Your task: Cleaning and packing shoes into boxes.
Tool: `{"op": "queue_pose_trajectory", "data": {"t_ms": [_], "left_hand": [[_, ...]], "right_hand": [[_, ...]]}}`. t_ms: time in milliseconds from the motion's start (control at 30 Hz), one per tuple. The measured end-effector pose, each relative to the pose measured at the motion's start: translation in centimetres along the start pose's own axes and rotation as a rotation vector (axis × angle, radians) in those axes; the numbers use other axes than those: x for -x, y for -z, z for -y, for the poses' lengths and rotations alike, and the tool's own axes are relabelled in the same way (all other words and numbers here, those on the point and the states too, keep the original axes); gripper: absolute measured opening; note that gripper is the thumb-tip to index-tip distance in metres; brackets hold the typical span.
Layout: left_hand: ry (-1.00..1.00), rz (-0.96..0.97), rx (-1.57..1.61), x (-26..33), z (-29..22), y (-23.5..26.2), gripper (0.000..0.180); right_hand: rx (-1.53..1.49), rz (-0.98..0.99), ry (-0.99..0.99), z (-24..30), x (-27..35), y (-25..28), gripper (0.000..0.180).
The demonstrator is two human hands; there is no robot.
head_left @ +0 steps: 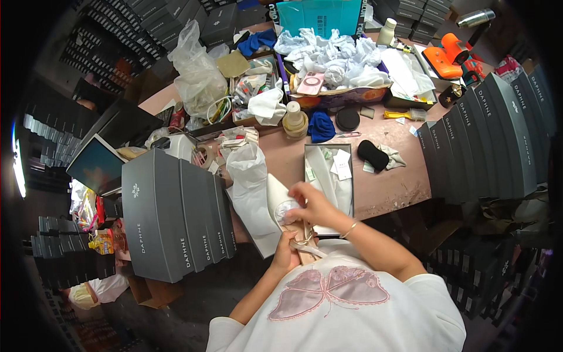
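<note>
A white pointed-toe shoe (273,189) is held in front of my chest, toe pointing away from me. Crumpled white paper (284,210) fills its opening. My left hand (285,251) is closed around the heel end, where a tan insole and a thin pale strap show. Bent fingers of my right hand (314,206) grip the shoe's right side, the thumb at the opening beside the paper. Just beyond that hand lies an open shoe box (352,193) with white tissue and white tags (341,164) in it. White wrapping paper (252,193) lies left of the shoe.
Grey shoe boxes stand in rows at left (153,214) and right (487,141). A carton of crumpled paper (334,58), a plastic bag (196,76), a bottle (295,122), a black pad (373,155) and an orange tape dispenser (443,61) occupy the pinkish table (404,182).
</note>
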State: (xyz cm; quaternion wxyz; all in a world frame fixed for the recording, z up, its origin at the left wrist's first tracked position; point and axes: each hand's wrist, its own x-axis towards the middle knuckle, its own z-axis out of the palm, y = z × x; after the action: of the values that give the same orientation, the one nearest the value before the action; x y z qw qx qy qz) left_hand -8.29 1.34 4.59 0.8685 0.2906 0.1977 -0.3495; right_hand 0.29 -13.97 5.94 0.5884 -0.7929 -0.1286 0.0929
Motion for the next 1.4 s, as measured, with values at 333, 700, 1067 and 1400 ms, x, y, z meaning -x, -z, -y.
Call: {"op": "queue_pose_trajectory", "data": {"t_ms": [333,700,1067,1400], "left_hand": [[0.042,0.065,-0.035,-0.3,0.4,-0.6,0.052],[-0.038,0.059,-0.191,-0.8,1.0,-0.4,0.047],[-0.202,-0.23,-0.035,-2.1,-6.6,2.0,0.05],[-0.678,0.044,-1.222,-11.5,-2.2,-2.4,0.046]], "right_hand": [[0.043,0.108,-0.097,1.8,1.3,1.2,0.057],[0.071,0.012,-0.139,0.3,1.8,1.1,0.041],[0.363,0.004,-0.176,-3.1,5.0,6.1,0.068],[1.121,-0.118,-0.044,-12.6,3.3,4.5,0.066]]}}
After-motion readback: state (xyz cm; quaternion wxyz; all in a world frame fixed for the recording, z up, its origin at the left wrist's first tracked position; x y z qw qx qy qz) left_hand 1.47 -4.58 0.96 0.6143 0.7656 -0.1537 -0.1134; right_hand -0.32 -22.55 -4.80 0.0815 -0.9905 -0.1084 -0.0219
